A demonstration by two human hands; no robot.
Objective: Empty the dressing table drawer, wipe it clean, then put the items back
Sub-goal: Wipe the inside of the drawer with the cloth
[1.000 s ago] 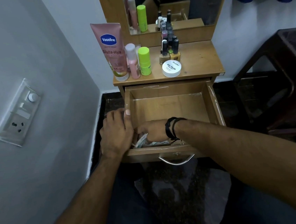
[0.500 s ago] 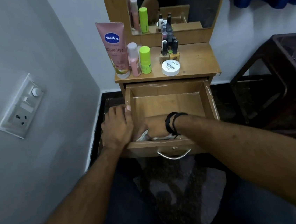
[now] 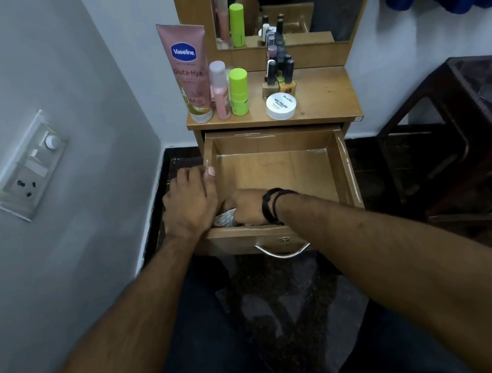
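Open wooden drawer (image 3: 279, 170), bare inside

Right hand (image 3: 245, 207) — slightly nearer drawer (image 3: 347, 172) front

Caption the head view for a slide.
Right hand wipes the open wooden drawer with a crumpled cloth; left hand grips its side.

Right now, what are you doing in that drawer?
A person is wiping out the open drawer of a dressing table. The left hand grips the drawer's left wall, steadying it. The right hand is down in the front left corner, holding a crumpled wipe. The rest of the drawer looks empty. The lotion tube, bottles and white jar stand on the tabletop above.
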